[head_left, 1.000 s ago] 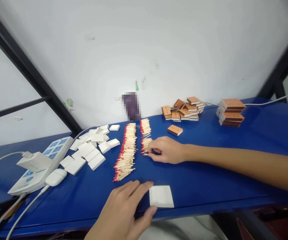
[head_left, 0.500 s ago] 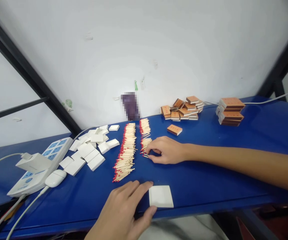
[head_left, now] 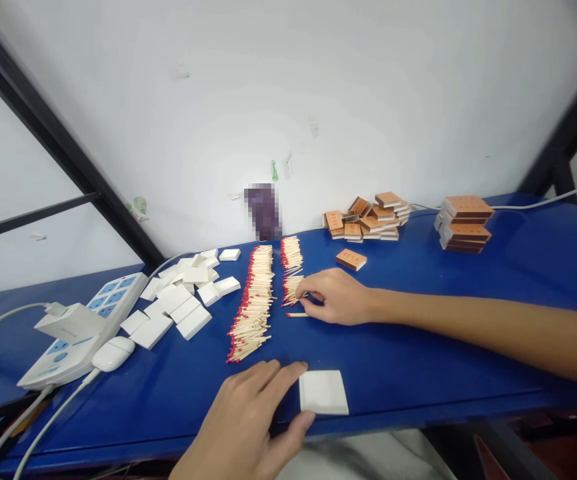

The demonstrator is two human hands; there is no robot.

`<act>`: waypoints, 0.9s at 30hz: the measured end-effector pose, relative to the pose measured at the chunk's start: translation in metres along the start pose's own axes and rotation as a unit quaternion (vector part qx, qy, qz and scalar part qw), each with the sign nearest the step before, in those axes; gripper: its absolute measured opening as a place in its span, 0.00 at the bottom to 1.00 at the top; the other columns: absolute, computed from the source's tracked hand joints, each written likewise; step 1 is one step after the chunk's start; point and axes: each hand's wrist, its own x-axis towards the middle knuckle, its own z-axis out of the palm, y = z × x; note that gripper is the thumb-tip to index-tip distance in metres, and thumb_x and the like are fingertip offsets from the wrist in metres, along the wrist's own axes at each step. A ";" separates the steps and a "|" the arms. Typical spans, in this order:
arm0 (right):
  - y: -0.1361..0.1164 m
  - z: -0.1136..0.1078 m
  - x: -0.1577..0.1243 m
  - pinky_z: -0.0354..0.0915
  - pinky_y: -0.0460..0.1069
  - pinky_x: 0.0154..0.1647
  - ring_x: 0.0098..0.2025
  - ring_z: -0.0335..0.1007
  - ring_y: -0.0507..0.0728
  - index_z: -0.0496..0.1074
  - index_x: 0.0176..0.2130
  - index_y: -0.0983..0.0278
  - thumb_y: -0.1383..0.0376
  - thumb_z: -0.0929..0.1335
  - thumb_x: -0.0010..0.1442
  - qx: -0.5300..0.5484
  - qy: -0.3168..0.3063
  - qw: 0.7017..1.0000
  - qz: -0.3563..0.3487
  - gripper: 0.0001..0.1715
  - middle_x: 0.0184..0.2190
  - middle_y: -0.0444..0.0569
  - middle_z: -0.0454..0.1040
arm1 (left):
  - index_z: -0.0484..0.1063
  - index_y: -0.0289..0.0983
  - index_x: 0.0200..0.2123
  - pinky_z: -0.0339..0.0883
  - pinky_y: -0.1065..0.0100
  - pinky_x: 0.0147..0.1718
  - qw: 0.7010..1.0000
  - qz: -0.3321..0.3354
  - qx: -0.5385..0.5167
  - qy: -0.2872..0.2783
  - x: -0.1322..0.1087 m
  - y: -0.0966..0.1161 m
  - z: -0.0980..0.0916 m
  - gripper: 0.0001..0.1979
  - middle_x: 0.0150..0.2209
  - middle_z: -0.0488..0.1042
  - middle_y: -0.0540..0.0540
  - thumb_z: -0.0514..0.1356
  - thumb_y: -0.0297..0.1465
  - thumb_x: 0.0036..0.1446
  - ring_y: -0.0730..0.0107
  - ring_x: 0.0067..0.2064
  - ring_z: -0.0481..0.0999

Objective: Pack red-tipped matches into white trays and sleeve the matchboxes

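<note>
My right hand (head_left: 338,297) is curled in a pinch at the near end of the shorter row of red-tipped matches (head_left: 292,253), its thumb and forefinger on the match ends. Just below those fingertips a single match (head_left: 295,315) lies apart on the blue table. My left hand (head_left: 251,413) has its forefinger and thumb at the left corners of a white matchbox tray (head_left: 323,392) near the front edge. Whether the tray holds anything cannot be made out. Between the hands and the wall runs a longer row of matches (head_left: 258,287).
White trays (head_left: 183,300) lie heaped at left, beside a power strip (head_left: 73,353) with a charger and an earbud case (head_left: 113,353). Orange matchboxes (head_left: 368,220) are piled at the back; one matchbox (head_left: 351,259) lies apart, and others form a stack (head_left: 465,223) at right.
My right fingers have shifted slightly up and away from the lone match, which now lies more exposed on the table. My left hand and the tray stay in place.
</note>
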 end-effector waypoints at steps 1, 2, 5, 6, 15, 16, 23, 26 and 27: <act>0.000 0.000 0.000 0.52 0.46 0.31 0.27 0.64 0.51 0.75 0.36 0.64 0.69 0.65 0.60 0.001 -0.004 1.000 0.003 0.07 0.27 0.44 0.73 | 0.69 0.43 0.56 0.79 0.60 0.38 1.000 -0.001 0.001 0.000 0.000 0.000 0.000 0.18 0.45 0.80 0.45 0.55 0.41 0.67 0.59 0.44 0.82; 0.001 0.000 0.001 0.51 0.46 0.30 0.27 0.64 0.50 0.75 0.36 0.64 0.68 0.66 0.60 0.003 -0.010 1.000 0.006 0.07 0.27 0.43 0.73 | 0.69 0.43 0.56 0.79 0.60 0.38 1.000 -0.002 0.001 0.000 0.001 0.000 -0.001 0.17 0.45 0.80 0.45 0.55 0.41 0.67 0.59 0.44 0.82; 0.002 0.000 0.002 0.51 0.46 0.29 0.26 0.63 0.50 0.75 0.36 0.63 0.68 0.67 0.59 0.012 -0.020 1.000 0.016 0.06 0.24 0.41 0.70 | 0.69 0.43 0.56 0.79 0.60 0.38 1.000 -0.001 -0.005 -0.007 0.000 0.000 -0.001 0.17 0.44 0.80 0.45 0.56 0.40 0.67 0.58 0.44 0.82; 0.003 0.000 0.003 0.51 0.45 0.29 0.25 0.63 0.49 0.75 0.36 0.63 0.68 0.67 0.59 0.016 -0.021 0.999 0.021 0.06 0.24 0.40 0.70 | 0.69 0.43 0.56 0.79 0.60 0.38 1.000 -0.001 -0.007 -0.009 0.000 0.000 -0.001 0.18 0.44 0.80 0.45 0.56 0.40 0.67 0.58 0.43 0.82; 0.005 0.000 0.007 0.51 0.44 0.28 0.24 0.61 0.49 0.73 0.35 0.65 0.69 0.68 0.60 0.058 -0.034 0.996 0.060 0.03 0.23 0.40 0.68 | 0.70 0.42 0.56 0.79 0.60 0.39 1.000 -0.002 -0.010 -0.014 -0.001 0.001 0.000 0.18 0.44 0.80 0.45 0.56 0.40 0.66 0.59 0.43 0.82; 0.004 -0.001 0.007 0.50 0.45 0.28 0.24 0.60 0.49 0.73 0.35 0.65 0.69 0.68 0.60 0.060 -0.036 0.996 0.062 0.02 0.22 0.39 0.67 | 0.70 0.42 0.56 0.79 0.61 0.39 1.000 -0.001 -0.008 -0.011 -0.001 0.001 0.000 0.18 0.44 0.80 0.44 0.56 0.40 0.66 0.59 0.43 0.82; 0.009 -0.003 0.009 0.54 0.44 0.28 0.24 0.61 0.49 0.71 0.34 0.65 0.70 0.67 0.59 0.118 -0.055 0.988 0.078 0.02 0.23 0.39 0.67 | 0.71 0.43 0.55 0.79 0.64 0.39 1.000 0.000 -0.006 0.002 0.000 0.001 0.000 0.17 0.43 0.80 0.45 0.56 0.41 0.67 0.61 0.42 0.82; 0.016 -0.007 0.012 0.57 0.44 0.27 0.25 0.61 0.49 0.72 0.34 0.66 0.69 0.66 0.59 0.161 -0.074 0.981 0.083 0.03 0.23 0.40 0.67 | 0.70 0.43 0.56 0.79 0.62 0.39 1.000 0.001 -0.003 0.002 0.000 0.000 -0.001 0.17 0.44 0.80 0.45 0.55 0.41 0.67 0.60 0.43 0.82; 0.018 -0.009 0.012 0.57 0.44 0.27 0.25 0.61 0.49 0.72 0.34 0.66 0.69 0.66 0.58 0.172 -0.079 0.978 0.084 0.03 0.23 0.40 0.67 | 0.70 0.43 0.56 0.79 0.62 0.39 1.000 0.000 -0.003 0.000 0.000 0.000 -0.001 0.17 0.44 0.80 0.45 0.55 0.41 0.67 0.59 0.43 0.82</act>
